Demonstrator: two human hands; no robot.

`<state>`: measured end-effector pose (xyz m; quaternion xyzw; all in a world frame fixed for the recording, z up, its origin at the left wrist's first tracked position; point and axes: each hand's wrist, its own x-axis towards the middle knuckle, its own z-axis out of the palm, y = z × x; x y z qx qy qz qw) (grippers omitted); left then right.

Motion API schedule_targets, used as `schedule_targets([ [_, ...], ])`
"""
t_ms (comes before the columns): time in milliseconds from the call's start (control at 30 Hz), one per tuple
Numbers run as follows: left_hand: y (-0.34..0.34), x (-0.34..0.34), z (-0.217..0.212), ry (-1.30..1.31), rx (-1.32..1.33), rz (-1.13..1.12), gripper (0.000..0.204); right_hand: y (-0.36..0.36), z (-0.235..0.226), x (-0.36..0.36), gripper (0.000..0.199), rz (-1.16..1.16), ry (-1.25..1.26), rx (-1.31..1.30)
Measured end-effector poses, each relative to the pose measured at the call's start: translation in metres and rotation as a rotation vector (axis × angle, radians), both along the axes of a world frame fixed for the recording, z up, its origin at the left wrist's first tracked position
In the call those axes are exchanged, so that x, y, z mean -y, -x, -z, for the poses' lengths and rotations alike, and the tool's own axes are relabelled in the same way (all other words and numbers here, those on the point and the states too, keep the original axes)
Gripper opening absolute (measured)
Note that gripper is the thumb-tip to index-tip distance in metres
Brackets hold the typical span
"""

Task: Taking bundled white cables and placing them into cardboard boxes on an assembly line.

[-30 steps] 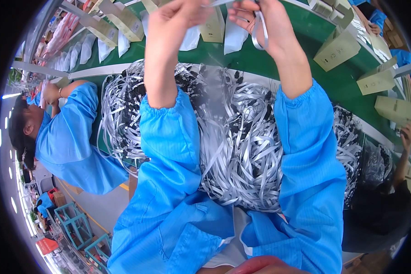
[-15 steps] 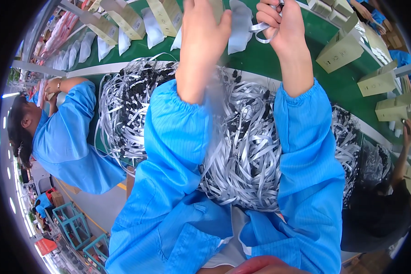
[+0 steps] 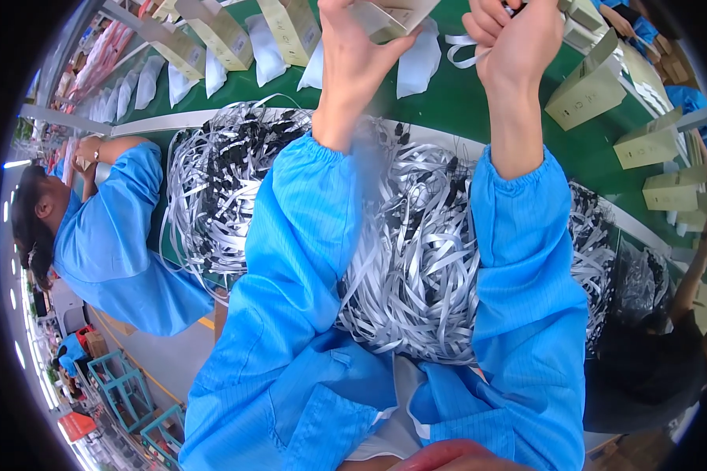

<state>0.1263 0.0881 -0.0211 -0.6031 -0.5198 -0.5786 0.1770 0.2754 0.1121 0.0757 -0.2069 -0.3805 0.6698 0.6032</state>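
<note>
My left hand (image 3: 349,59) is closed on a small cream carton (image 3: 398,19) with its top tilted toward me, at the upper edge. Its thumb lies along the carton's near side and the other fingers are partly cut off. To the right, my right hand (image 3: 518,47) is closed around a flat grey lanyard (image 3: 465,63), whose loop hangs out on the hand's left side. A dark piece shows between those fingers. Below both wrists lies a large heap of grey lanyards (image 3: 416,267) with black ends, between my forearms. A white pouch (image 3: 419,63) rests beneath the carton.
Open cream cartons (image 3: 289,31) and white pouches (image 3: 265,51) line the green bench (image 3: 479,102). More cartons (image 3: 585,90) stand at the right. Another lanyard heap (image 3: 220,180) lies at left, beside a co-worker in a blue smock (image 3: 126,235). A person in dark clothing (image 3: 652,377) is at right.
The carton has come into clear view in my left hand, tilted over the pouch. My right hand has moved right and slightly down with the lanyard.
</note>
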Motion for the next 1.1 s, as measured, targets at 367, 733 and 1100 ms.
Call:
schedule_targets([
  [367, -0.024, -0.001, -0.005, -0.159, -0.127, 0.35, 0.081, 0.012, 0.022, -0.005, 0.038, 0.495, -0.9, 0.036],
  [733, -0.022, -0.001, 0.002, -0.039, 0.057, 0.196, 0.076, 0.004, 0.026, -0.029, 0.017, 0.115, -0.888, 0.151],
  [1100, -0.013, -0.005, -0.01, -0.43, -0.131, 0.106, 0.071, -0.197, 0.053, -0.127, 0.083, 1.508, -0.198, 1.466],
])
